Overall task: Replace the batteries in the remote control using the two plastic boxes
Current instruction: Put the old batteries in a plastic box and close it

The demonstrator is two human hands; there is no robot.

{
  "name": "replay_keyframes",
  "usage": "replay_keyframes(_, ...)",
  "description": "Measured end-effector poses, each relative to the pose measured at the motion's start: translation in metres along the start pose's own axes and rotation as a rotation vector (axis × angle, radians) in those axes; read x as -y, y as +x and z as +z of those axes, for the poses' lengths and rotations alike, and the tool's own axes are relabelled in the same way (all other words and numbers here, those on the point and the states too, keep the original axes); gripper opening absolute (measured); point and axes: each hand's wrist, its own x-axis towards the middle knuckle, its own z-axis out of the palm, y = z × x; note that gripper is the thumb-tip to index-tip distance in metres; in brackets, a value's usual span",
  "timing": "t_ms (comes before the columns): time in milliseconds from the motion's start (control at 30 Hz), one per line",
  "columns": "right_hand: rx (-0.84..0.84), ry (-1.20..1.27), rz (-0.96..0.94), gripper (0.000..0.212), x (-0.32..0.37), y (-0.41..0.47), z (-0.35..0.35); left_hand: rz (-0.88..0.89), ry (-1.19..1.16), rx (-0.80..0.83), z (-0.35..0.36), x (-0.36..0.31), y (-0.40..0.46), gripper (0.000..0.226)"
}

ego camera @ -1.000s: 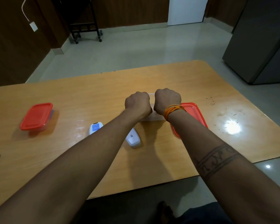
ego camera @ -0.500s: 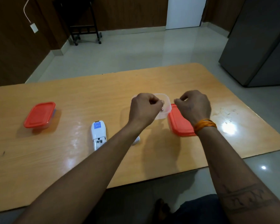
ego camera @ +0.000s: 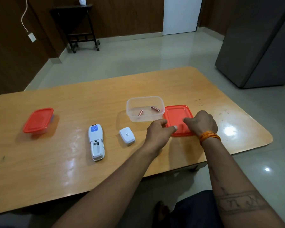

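A clear plastic box [ego camera: 130, 104] stands open at mid-table with two copper-coloured batteries [ego camera: 155, 109] lying inside. Its red lid [ego camera: 174, 113] lies flat just right of it. My left hand [ego camera: 158, 132] is at the lid's near-left corner, thumb and fingers spread. My right hand [ego camera: 202, 123] hovers over the lid's right side with fingers curled down onto it; its palm is hidden. The white remote [ego camera: 96, 142] lies face down with its battery bay open and empty. Its white cover [ego camera: 127, 134] lies beside it. A second box with a red lid [ego camera: 37, 120] stands shut at far left.
The wooden table [ego camera: 56, 170] has a rounded right end close to my right wrist. A grey cabinet [ego camera: 260, 46] stands on the floor at right, and a dark trolley [ego camera: 79, 27] by the back wall.
Both hands have left the clear box and moved right and nearer, onto the red lid. Two batteries now lie in the box. The camera has tilted, showing more of the table.
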Motion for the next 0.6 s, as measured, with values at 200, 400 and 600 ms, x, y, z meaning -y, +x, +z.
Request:
replay_keyframes(200, -0.004, 0.277, 0.063, 0.057, -0.004, 0.002, -0.015, -0.065, -0.049, 0.034, 0.004, -0.005, 0.000, 0.074)
replay_keyframes(400, -0.420, 0.623, -0.146, 0.032, 0.015, -0.024, -0.029, -0.079, -0.260, 0.171, -0.015, -0.018, 0.010, 0.018)
replay_keyframes(600, -0.625, 0.462, -0.597, 0.011, 0.033, -0.037, -0.025, -0.118, -0.508, 0.006, -0.069, -0.052, 0.025, 0.032)
